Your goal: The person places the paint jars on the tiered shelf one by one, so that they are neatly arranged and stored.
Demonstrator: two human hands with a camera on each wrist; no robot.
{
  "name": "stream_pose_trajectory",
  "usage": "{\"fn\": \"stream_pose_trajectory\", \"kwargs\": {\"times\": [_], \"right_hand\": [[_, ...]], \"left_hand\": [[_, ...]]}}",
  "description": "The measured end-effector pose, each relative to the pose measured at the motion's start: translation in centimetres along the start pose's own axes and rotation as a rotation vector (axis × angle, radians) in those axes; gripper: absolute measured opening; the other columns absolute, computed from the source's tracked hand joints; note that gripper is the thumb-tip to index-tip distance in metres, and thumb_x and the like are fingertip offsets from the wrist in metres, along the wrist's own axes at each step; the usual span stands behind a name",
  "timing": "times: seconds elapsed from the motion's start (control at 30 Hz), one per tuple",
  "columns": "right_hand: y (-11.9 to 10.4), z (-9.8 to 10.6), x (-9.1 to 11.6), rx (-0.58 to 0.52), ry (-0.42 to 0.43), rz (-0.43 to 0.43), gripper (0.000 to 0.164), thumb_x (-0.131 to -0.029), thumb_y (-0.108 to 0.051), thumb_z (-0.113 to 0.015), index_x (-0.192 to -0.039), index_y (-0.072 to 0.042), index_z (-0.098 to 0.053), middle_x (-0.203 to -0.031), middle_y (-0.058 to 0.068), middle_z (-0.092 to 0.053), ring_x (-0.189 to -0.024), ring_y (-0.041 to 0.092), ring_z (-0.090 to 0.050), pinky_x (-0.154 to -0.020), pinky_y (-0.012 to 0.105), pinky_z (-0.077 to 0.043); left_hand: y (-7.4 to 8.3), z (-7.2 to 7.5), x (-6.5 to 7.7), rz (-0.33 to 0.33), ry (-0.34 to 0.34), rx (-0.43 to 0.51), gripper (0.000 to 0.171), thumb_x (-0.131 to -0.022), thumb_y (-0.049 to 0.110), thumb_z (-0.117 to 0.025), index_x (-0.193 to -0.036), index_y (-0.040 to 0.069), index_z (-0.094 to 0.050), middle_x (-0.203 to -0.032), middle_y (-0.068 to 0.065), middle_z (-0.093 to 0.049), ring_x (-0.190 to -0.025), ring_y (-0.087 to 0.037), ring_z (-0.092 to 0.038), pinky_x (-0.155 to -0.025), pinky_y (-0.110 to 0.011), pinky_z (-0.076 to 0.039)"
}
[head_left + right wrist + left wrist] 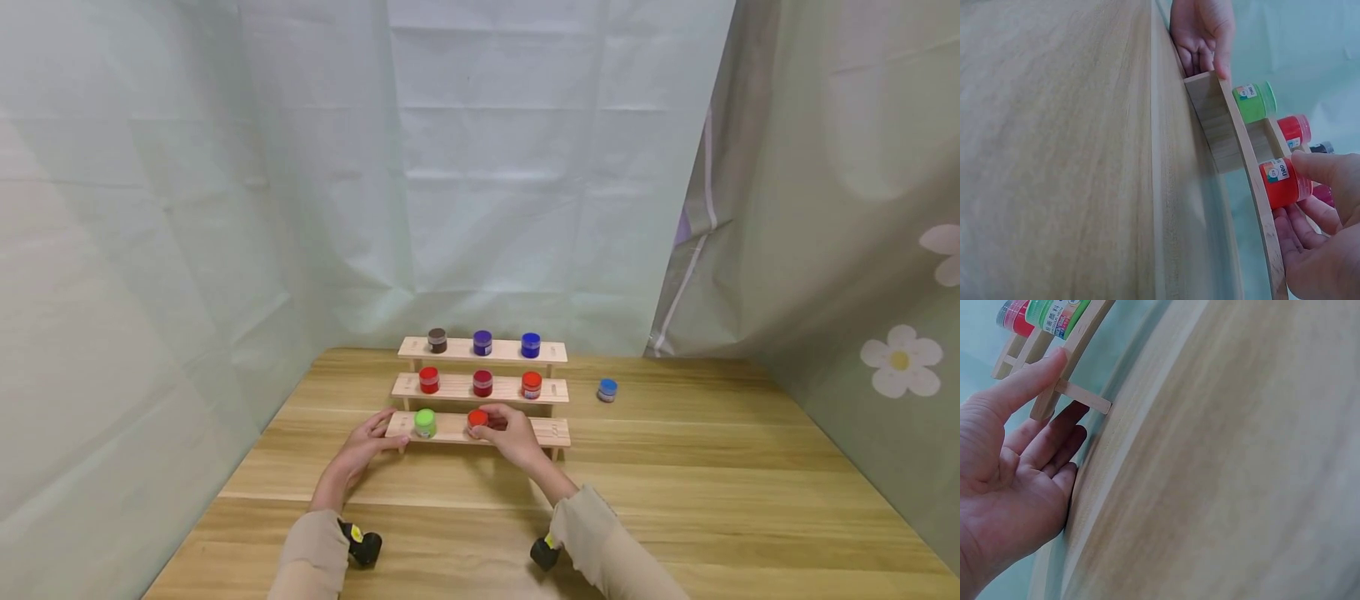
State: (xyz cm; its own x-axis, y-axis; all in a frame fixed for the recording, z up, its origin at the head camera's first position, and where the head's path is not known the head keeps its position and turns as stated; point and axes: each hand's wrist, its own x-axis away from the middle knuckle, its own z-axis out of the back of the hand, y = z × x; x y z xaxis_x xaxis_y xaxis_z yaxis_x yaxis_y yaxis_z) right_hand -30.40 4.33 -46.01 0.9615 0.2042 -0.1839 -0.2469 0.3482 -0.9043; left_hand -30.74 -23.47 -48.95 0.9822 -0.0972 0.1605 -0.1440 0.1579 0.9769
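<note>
A three-tier wooden rack stands on the table with small paint jars on its steps. My right hand pinches an orange-red paint jar between thumb and fingers at the middle of the lowest step. The jar's base is on or very close to the board. My left hand holds the left end of that step, thumb at its front edge and the other fingers behind and below, partly hidden. A light green jar sits between the two hands on the same step.
On the middle step are a red jar, a dark red jar and another orange-red jar. The top step bears a dark brown jar, a purple jar and a blue jar. Right of the rack, a lighter blue jar stands on the table.
</note>
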Motion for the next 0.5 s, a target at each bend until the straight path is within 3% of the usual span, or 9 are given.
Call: {"fn": "stream_pose_trajectory", "kwargs": {"times": [0.27,0.5], "right_hand": [[-0.2,0.51,0.04,-0.051,-0.028,-0.011,0.047,-0.082,-0.01,-0.077,-0.124,0.003,-0.06,-0.113,0.022,-0.068,-0.1,0.029,-0.066,-0.089,0.036,-0.055],[-0.47,0.92,0.28,-0.095,-0.006,0.01,0.043,-0.083,-0.005,-0.074,-0.122,0.006,-0.061,-0.117,0.025,-0.066,-0.108,0.037,-0.065,-0.095,0.041,-0.054]], "left_hand": [[0.03,-0.02,-0.08,0.01,-0.002,-0.001,0.081,-0.088,0.014,-0.071,-0.154,0.006,-0.025,-0.156,-0.028,-0.027,-0.148,-0.043,-0.021,-0.119,-0.065,-0.008],[0.01,0.04,0.1,0.01,0.0,0.001,0.081,-0.087,0.014,-0.071,-0.154,0.007,-0.025,-0.155,-0.027,-0.028,-0.148,-0.043,-0.022,-0.118,-0.066,-0.008]]}}
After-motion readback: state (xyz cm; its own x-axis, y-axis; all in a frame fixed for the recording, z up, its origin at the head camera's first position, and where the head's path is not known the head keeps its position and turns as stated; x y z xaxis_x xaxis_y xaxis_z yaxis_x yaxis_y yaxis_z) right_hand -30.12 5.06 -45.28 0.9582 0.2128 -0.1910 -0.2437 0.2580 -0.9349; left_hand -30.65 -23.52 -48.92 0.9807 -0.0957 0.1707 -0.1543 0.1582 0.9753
